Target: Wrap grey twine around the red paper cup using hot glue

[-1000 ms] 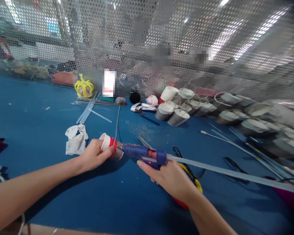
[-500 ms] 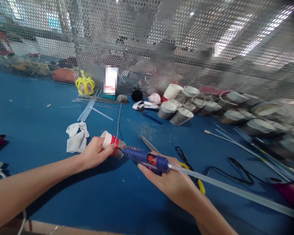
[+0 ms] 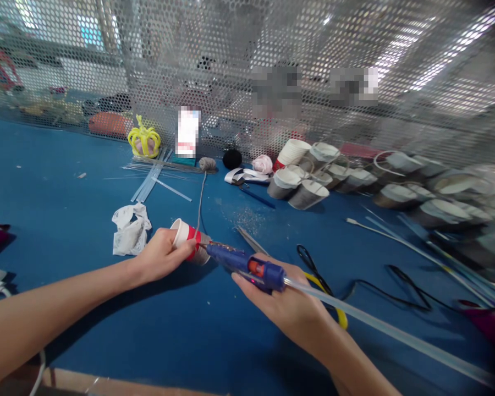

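My left hand (image 3: 165, 254) is closed around a tilted paper cup (image 3: 182, 231), white and red, with grey yarn wound over its lower end. A strand of grey yarn (image 3: 200, 201) runs from the cup back to a small grey ball (image 3: 207, 164). In my right hand (image 3: 286, 297) is a blue hot glue gun (image 3: 243, 264) with a small red light. Its nozzle is at the cup's side, near my left thumb; whether it touches cannot be seen. A long clear glue stick (image 3: 379, 322) sticks out of its back end.
Scissors (image 3: 251, 241) with yellow handles lie partly behind my right hand. A torn white wrapper (image 3: 131, 231) is left of the cup. Several yarn-covered cups (image 3: 308, 195) crowd the back right. Loose glue sticks (image 3: 150, 179), a phone (image 3: 187, 132) and a perforated metal screen (image 3: 214, 71) are behind.
The view has shifted very slightly. My hands, the cup and the glue gun keep almost the same positions.
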The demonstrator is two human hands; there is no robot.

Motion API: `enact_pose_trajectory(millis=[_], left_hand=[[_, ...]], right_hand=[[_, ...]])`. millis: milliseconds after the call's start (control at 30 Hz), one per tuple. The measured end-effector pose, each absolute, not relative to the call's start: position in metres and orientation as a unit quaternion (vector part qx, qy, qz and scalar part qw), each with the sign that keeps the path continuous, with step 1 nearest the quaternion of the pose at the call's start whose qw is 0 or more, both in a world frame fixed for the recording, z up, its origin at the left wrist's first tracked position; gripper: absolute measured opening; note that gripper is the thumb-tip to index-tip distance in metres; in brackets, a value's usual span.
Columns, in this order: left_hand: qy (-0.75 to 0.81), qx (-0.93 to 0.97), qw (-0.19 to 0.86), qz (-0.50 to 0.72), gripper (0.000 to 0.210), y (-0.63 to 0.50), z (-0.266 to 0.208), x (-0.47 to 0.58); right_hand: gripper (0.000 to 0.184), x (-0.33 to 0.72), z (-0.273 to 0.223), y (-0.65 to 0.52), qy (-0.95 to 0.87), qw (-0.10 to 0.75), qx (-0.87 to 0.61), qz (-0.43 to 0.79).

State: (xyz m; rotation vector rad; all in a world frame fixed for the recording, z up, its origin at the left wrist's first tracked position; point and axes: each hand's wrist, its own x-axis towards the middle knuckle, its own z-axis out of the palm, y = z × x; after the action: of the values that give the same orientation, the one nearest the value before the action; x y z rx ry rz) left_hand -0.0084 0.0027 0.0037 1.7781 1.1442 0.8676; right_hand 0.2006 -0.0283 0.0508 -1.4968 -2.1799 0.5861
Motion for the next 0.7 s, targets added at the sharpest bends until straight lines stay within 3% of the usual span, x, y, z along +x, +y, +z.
enact_pose_trajectory(millis=[700], left_hand=[[0.457, 0.717, 0.41, 0.329, 0.032, 0.0024, 0.0054, -0.0092]], right_hand=[[0.017, 0.1979, 0.056, -0.032, -0.795, 0.221, -0.528, 0.199]])
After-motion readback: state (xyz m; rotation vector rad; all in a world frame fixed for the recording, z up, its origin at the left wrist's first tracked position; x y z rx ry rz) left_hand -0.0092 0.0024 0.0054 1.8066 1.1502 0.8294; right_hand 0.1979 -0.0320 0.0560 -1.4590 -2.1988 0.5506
